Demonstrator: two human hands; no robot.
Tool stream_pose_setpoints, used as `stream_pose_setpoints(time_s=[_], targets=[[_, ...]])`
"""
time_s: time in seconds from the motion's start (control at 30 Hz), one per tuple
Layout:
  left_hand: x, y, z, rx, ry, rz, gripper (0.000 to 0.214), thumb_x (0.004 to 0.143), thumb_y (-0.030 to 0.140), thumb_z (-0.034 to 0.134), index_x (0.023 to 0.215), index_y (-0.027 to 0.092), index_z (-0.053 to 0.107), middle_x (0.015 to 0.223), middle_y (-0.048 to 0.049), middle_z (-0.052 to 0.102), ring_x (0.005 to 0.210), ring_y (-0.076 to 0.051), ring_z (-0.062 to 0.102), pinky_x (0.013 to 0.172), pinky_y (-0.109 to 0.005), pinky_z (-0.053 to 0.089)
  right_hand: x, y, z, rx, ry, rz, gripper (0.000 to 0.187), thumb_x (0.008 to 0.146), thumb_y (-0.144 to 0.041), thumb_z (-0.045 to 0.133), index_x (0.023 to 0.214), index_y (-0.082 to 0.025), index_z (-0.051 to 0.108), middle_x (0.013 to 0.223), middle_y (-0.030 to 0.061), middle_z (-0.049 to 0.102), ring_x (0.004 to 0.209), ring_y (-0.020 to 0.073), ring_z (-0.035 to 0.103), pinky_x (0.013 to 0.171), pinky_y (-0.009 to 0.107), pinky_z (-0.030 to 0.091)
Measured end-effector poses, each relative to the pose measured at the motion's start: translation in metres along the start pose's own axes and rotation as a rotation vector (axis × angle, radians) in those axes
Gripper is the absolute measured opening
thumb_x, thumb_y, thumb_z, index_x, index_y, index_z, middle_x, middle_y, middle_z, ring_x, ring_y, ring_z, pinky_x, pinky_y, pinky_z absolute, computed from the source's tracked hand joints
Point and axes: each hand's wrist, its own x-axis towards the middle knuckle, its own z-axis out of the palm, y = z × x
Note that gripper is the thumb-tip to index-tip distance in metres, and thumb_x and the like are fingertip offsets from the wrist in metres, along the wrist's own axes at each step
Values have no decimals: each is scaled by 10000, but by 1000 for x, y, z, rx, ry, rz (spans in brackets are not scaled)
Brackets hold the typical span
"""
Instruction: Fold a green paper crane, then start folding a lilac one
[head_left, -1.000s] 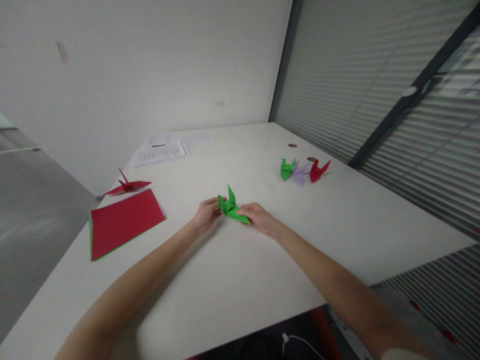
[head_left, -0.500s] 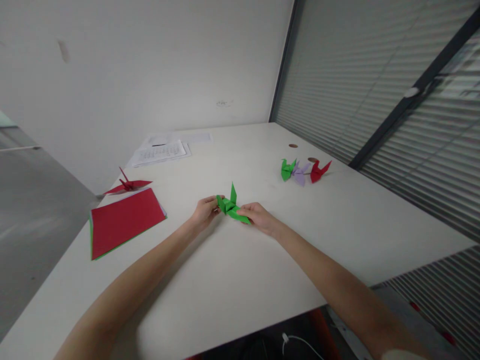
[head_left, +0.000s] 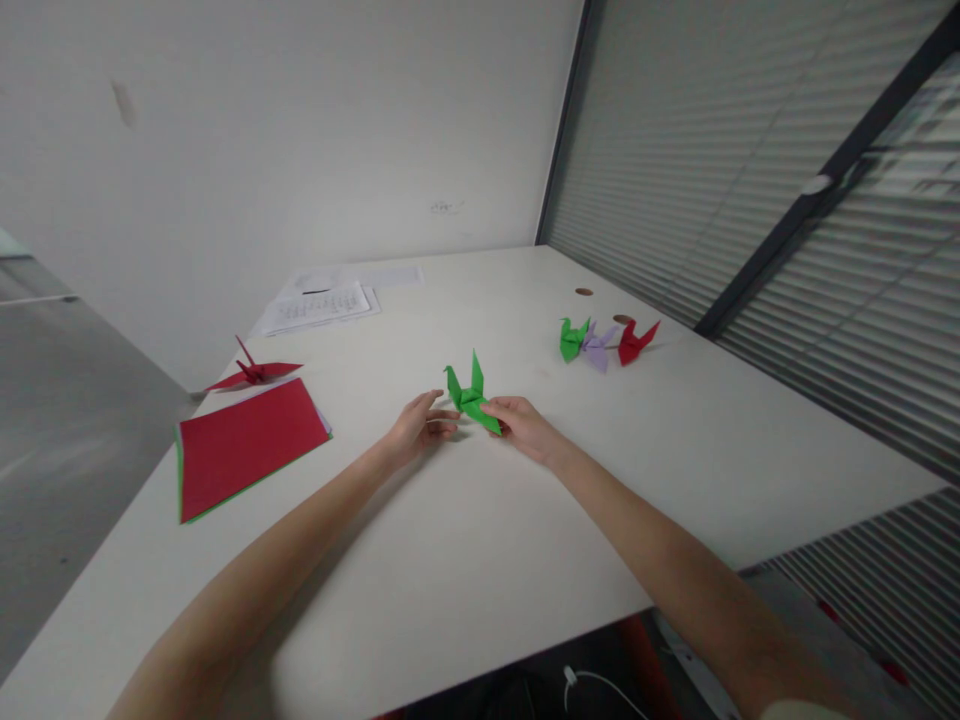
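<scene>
Between my hands is a green paper crane, its head bent over at the left and its pointed tail standing up. My right hand pinches the crane's near wing between thumb and fingers. Just left of it, my left hand is open, fingers apart and pointing at the crane. Whether those lower fingertips touch the paper I cannot tell.
A stack of coloured paper, red on top, lies at the left with a red crane behind it. Another green crane, a lilac crane and a second red crane stand at the right. Printed sheets lie farther back.
My left hand has let go of the crane's head end and its fingers have spread. The crane has risen slightly and turned, its head now showing bent, still pinched in my right hand.
</scene>
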Motion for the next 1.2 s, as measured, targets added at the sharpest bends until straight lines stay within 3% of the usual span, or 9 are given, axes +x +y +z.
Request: stream_pose_setpoints(time_s=[0.23,0.37,0.7,0.83,1.0,1.13,1.2], targets=[[0,-1,-4,-22,-71,-10,248,931,303,497,947,84,614,740,-90,658,582,-136,617,562,-247,478,19,-9,-53,28,486,-190,378,582,-477,786,644,-182,559,534,-54,484,480,65,371,437,235,232],[2,-2,-6,-5,-79,-19,257,949,268,454,923,77,624,723,-92,659,574,-131,612,567,-245,476,22,-12,-69,107,559,-188,356,542,-424,807,648,-185,565,559,-44,513,506,72,429,423,211,263],[2,-4,-5,37,-86,15,145,890,178,514,889,80,622,710,-78,644,572,-120,595,575,-240,470,24,-11,-79,98,595,-174,296,567,-361,770,620,-176,545,538,-60,503,488,55,468,409,162,306],[2,-6,-6,41,-88,54,128,852,184,574,890,76,629,702,-79,637,586,-122,591,589,-243,465,23,-29,-101,130,760,-232,237,622,-299,728,637,-185,521,516,-73,500,455,48,467,392,147,310],[2,-11,-7,45,-91,100,131,797,188,629,868,79,644,697,-71,638,599,-118,585,618,-257,451,6,-60,-146,113,1012,-224,140,702,-228,647,665,-181,521,484,-67,521,397,57,455,347,149,315],[1,-14,-5,64,-58,140,141,755,197,663,837,83,651,686,-63,637,590,-112,575,625,-266,445,-10,-77,-179,92,1225,-253,175,772,-150,579,621,-171,495,445,-74,479,363,44,410,321,132,285],[1,-15,-5,77,-49,154,169,739,222,686,828,82,654,688,-68,640,595,-117,579,627,-271,449,-16,-80,-190,93,1242,-233,210,819,-144,560,620,-165,496,440,-64,473,365,45,407,315,125,289]])
